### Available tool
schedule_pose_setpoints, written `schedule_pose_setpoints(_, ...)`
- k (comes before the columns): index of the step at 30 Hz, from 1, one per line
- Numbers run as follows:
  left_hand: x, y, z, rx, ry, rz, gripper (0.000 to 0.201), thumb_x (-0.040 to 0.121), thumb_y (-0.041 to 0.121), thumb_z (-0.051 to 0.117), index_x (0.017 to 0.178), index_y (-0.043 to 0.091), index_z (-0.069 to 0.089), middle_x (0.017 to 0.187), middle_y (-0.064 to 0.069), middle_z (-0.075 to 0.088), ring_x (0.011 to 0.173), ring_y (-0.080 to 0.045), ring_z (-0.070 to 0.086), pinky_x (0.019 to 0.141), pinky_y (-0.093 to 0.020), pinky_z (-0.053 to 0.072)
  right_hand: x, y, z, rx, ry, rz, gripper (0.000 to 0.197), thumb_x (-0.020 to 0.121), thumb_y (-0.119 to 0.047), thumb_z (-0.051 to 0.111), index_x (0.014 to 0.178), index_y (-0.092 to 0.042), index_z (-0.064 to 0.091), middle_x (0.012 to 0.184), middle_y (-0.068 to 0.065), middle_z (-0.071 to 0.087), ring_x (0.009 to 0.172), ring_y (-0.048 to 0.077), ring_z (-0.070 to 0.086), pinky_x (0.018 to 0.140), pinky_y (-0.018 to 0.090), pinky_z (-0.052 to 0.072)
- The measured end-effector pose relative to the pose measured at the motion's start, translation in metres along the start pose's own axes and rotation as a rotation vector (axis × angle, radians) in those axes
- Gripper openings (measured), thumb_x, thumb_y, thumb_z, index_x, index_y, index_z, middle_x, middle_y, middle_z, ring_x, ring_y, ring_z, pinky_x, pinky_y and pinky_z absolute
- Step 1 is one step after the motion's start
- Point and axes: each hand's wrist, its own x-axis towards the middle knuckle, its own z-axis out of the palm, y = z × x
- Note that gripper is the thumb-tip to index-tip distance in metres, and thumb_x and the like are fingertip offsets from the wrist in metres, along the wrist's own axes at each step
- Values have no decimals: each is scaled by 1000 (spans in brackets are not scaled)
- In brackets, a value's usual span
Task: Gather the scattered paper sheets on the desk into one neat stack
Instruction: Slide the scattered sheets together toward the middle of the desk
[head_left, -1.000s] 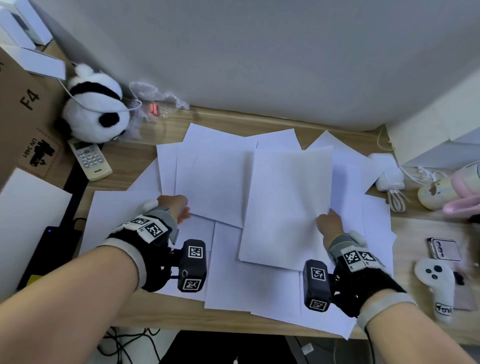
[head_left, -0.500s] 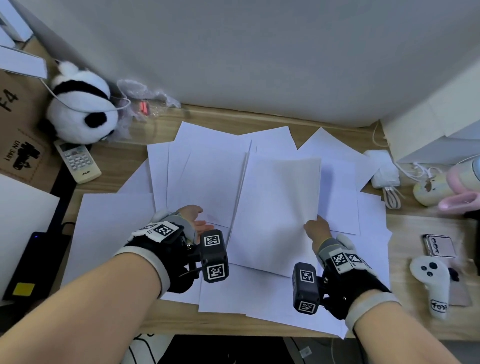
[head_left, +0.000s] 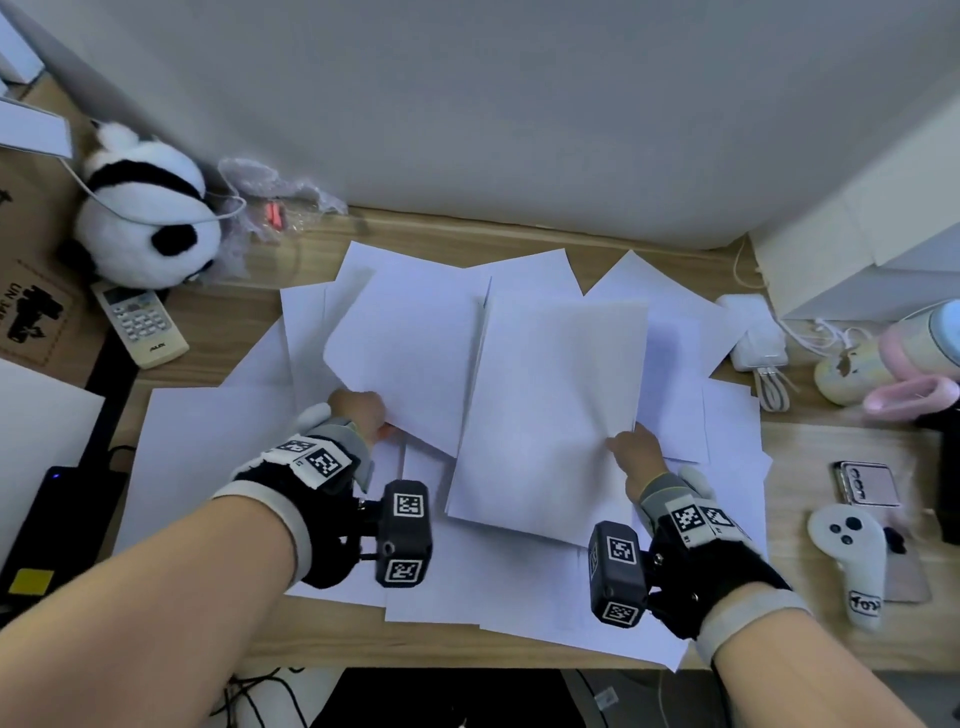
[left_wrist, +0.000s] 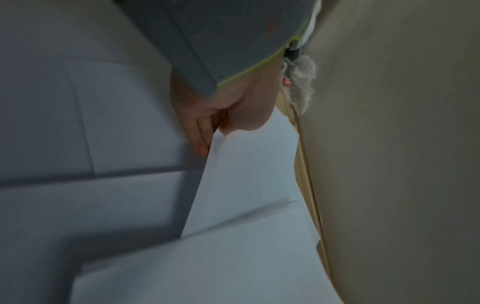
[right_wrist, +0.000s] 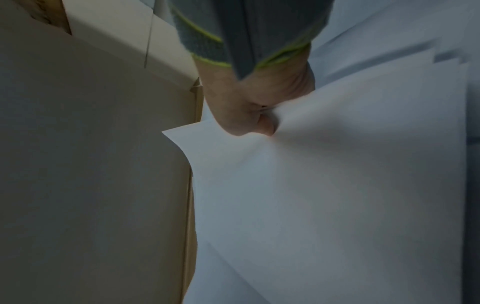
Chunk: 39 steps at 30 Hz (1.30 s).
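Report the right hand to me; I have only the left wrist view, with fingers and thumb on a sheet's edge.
Observer: The right hand pinches the edge of a second sheet, the right sheet, lifted off the pile.
Operator: Place it against the one in my view.
Observer: In the head view it sits to the right of the left sheet, which the left hand holds; their long edges meet mid-desk.
Operator: List what is left to gather.
Observer: Many loose sheets lie fanned across the desk, not yet stacked.
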Motion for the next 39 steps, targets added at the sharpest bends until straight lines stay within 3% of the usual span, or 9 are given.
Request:
schedule_pose_setpoints(5, 0, 10, -12, 79, 34, 73, 37, 93, -6, 39, 65, 19, 38, 71, -2, 46, 64, -17, 52, 77, -29, 49, 0, -18, -17, 116, 3, -13, 38, 92, 9, 39, 130, 12, 44, 124, 23, 55, 94, 21, 47, 67, 26, 38)
schedule_pose_setpoints(10, 5, -2, -7, 222, -183, 72, 16, 88, -4, 45, 79, 3, 57, 90, -19, 55, 85, -29, 57, 74, -37, 45, -17, -22, -6, -79, -36, 49, 39, 95, -2, 43, 131, 11, 43, 141, 23, 44, 121, 31, 49, 102, 33, 36)
schedule_pose_setpoints(13, -3, -8, 6, 356, -130, 139, 16, 91, 5, 44, 90, 3, 60, 99, -18, 58, 95, -33, 59, 82, -36, 46, -27, -11, 3, -155, -70, 85, 40, 98, -10, 39, 134, 7, 42, 147, 18, 38, 131, 29, 42, 103, 27, 32)
schedule_pose_setpoints(15, -10, -8, 16, 405, -80, 151, 18, 95, 8, 42, 87, 6, 58, 107, -20, 56, 97, -30, 54, 83, -33, 41, -29, 6, 9, -193, -81, 46, 29, 93, -5, 43, 119, 4, 53, 133, 18, 51, 107, 27, 51, 89, 30, 39)
schedule_pose_setpoints(19, -8, -10, 20, 435, 14, 80, 39, 97, 3, 33, 131, -8, 49, 133, -20, 55, 123, -31, 53, 86, -27, 45, -27, 31, 16, -35, -1, 27, 20, 83, -6, 48, 99, -10, 60, 106, 12, 62, 89, 26, 54, 82, 33, 46)
schedule_pose_setpoints(24, -2, -22, 22, 376, -45, -19, 30, 89, 18, 60, 114, 1, 57, 97, -15, 59, 103, -24, 52, 84, -32, 38, -37, 31, 28, 90, -167, 36, 37, 86, -3, 56, 122, 2, 54, 118, 17, 62, 95, 25, 56, 90, 36, 47)
schedule_pose_setpoints(30, 7, -41, 10, 477, -219, -50, 64, 72, 25, 77, 127, 0, 58, 133, -15, 58, 124, -30, 55, 109, -42, 41, -48, 37, 40, 86, -326, 23, 30, 87, 5, 51, 117, 0, 57, 113, 15, 60, 98, 23, 53, 74, 27, 46)
schedule_pose_setpoints(32, 5, -38, 6, 411, -268, -46, 70, 67, 20, 79, 128, -5, 55, 130, -19, 60, 119, -34, 58, 106, -46, 44, -51, 33, 40, 114, -309, -8, 32, 85, 8, 47, 114, 2, 59, 115, 21, 62, 98, 27, 56, 86, 36, 48)
schedule_pose_setpoints(39, -55, 32, 11, 6, -380, 369, 17, 79, -7, 65, 91, 5, 66, 84, -8, 76, 69, -18, 69, 86, -37, 53, -78, -39, 3, 410, -191, -327, 26, 82, 7, 49, 81, -16, 63, 90, 8, 64, 84, 24, 58, 68, 27, 48)
